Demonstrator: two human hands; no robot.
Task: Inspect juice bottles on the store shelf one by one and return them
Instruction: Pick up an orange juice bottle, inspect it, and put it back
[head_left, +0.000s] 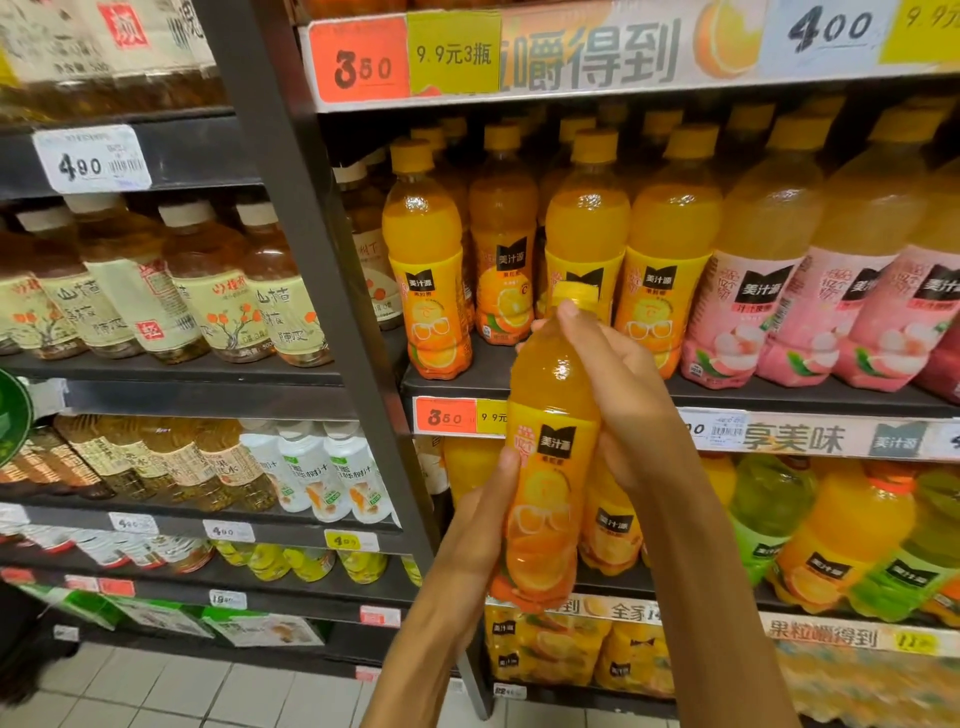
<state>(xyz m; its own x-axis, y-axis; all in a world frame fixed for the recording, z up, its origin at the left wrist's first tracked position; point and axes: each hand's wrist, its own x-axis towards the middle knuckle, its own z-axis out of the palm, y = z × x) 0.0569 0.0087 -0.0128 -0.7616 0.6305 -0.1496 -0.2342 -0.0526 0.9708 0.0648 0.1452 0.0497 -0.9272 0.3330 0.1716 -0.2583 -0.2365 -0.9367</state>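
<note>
In front of the shelf (675, 397), the left hand (485, 525) grips the lower label of the orange juice bottle (550, 457). The bottle stands nearly upright, cap up and tilted slightly right, where the right hand (618, 384) clasps its neck.

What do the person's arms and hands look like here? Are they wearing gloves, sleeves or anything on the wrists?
Both arms are bare as far as the picture shows. No sleeve reaches the forearms or wrists. The left hand and the right hand have no gloves on. I can see no watch, bracelet or ring on either. The nails that show look short and plain. The upper arms lie outside the frame.
</note>
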